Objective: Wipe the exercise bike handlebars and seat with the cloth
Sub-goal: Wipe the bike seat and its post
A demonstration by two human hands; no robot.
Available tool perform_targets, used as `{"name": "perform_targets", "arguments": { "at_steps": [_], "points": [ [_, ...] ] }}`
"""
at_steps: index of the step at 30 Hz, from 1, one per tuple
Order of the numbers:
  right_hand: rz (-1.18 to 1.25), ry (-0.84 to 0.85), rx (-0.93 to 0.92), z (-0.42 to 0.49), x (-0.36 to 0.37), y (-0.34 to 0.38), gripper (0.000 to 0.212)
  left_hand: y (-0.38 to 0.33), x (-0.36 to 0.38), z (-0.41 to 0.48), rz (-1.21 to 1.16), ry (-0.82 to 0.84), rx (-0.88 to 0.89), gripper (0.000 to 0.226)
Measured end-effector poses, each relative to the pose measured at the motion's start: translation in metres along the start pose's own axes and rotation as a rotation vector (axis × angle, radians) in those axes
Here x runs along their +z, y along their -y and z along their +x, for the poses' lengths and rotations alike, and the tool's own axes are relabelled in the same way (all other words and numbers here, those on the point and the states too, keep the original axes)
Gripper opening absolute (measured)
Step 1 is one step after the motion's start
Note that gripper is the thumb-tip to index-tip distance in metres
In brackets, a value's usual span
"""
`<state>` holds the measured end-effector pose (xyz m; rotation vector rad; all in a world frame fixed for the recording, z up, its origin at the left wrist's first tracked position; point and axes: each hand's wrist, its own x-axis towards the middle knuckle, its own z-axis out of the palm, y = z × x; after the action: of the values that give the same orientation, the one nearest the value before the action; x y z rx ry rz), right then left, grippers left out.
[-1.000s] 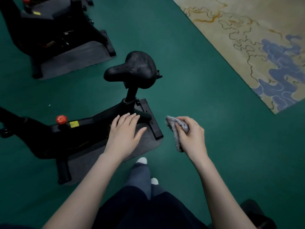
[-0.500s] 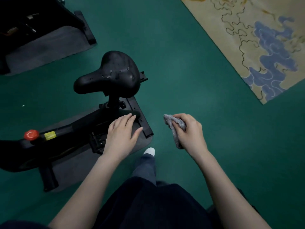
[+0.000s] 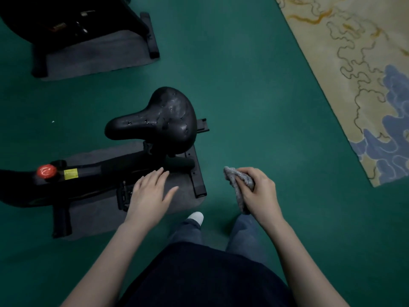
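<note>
Closer now, the black seat (image 3: 159,122) sits above both hands. Left hand (image 3: 148,196) hovers flat, fingers spread, over the bike frame (image 3: 99,173); right hand (image 3: 259,193) clutches the grey cloth (image 3: 234,180) beside it.

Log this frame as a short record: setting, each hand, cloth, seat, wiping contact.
setting: green floor, exercise bike on grey mat
left hand: open, empty, fingers spread above the bike frame
right hand: shut on grey cloth
seat: black, untouched
wiping contact: none; cloth held apart from the seat
handlebars: out of view
</note>
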<state>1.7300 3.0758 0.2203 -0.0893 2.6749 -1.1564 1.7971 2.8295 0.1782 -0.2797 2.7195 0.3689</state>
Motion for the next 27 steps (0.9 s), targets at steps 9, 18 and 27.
{"name": "perform_targets", "arguments": {
  "at_steps": [9, 18, 27],
  "points": [
    [-0.034, 0.221, -0.236, 0.088, -0.085, -0.042, 0.012, -0.096, 0.024, 0.031, -0.012, 0.029, -0.269, 0.064],
    [0.001, 0.265, -0.253, 0.156, -0.185, -0.116, 0.009, -0.231, 0.043, 0.061, -0.126, -0.048, -0.446, 0.068],
    [-0.02, 0.407, -0.381, 0.213, -0.199, -0.12, 0.009, -0.259, 0.05, 0.07, -0.204, -0.054, -0.651, 0.071]
  ]
}}
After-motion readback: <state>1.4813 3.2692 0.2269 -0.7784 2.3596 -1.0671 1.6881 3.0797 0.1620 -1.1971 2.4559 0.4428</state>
